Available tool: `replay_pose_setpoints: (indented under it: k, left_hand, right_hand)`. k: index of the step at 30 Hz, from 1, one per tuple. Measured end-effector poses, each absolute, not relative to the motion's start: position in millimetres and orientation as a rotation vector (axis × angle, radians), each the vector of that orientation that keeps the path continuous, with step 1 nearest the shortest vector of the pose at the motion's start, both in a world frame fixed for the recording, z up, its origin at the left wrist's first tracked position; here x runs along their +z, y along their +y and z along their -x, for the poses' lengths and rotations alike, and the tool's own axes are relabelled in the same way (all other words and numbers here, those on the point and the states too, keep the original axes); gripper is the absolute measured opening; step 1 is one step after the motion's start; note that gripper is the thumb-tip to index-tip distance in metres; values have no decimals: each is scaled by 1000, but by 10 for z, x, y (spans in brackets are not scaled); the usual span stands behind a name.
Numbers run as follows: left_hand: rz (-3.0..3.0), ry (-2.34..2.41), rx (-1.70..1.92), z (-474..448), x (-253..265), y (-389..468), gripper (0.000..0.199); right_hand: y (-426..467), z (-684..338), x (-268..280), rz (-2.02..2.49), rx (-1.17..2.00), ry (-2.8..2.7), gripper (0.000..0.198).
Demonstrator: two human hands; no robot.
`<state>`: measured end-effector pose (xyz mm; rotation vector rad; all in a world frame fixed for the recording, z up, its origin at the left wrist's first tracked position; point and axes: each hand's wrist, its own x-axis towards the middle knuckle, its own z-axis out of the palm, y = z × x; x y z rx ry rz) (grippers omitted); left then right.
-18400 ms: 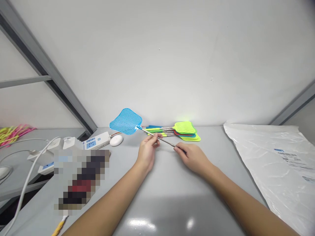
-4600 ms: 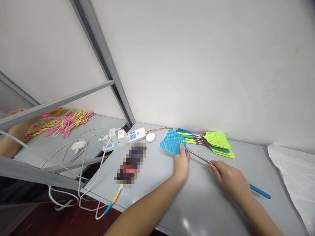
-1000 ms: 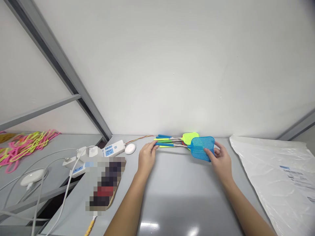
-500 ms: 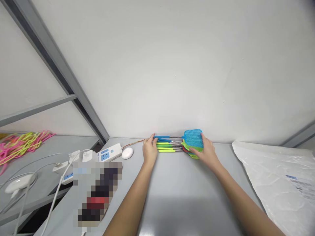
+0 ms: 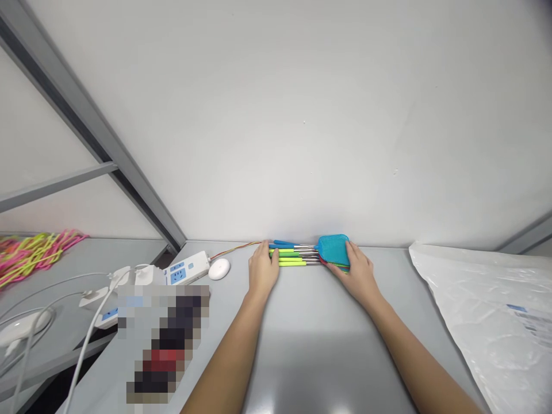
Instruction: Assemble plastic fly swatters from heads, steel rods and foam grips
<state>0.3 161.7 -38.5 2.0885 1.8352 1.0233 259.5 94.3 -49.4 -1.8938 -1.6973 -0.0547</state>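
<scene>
Several fly swatters lie side by side on the grey table, close to the wall, with their heads stacked at the right. The topmost blue swatter head point(image 5: 333, 249) covers most of the others, and only thin red and green edges show beneath it. Lime, green and blue handles point(image 5: 287, 257) point left, joined to the heads by thin metal rods. My left hand point(image 5: 263, 269) is closed around the handle ends. My right hand point(image 5: 356, 272) grips the stacked heads from the right, thumb along the near edge and fingers at the far side.
A white power strip point(image 5: 190, 267) and a round white object point(image 5: 219, 268) are at the left, near a pixelated item point(image 5: 168, 345). White plugs and cables run beyond them. Pink and yellow cords point(image 5: 43, 253) lie far left. A white plastic bag point(image 5: 483, 310) covers the right side.
The top blue swatter has come down toward me and now lies over the lime head that showed before. Both hands have drawn slightly closer together around the bundle.
</scene>
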Motion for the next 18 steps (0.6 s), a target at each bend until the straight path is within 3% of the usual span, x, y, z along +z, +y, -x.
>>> replay_pose_setpoints:
  k: [7, 11, 15, 18]
  left_hand:
    - [-2380, 1810, 1047, -163, -264, 1471, 41]
    - [-2739, 1443, 821, -428, -120, 1433, 41]
    - [-2856, 1278, 636, -661, -34, 1567, 61]
    - [-2884, 1264, 478, -773, -29, 1679, 54]
  right_hand:
    - [937, -2628, -463, 1832, -162, -1715, 73]
    - [881, -2586, -372, 1745, -275, -1688, 65]
    - [805, -2499, -291, 1649, -331, -1732, 56]
    - [793, -2445, -275, 1598, -335, -1760, 51]
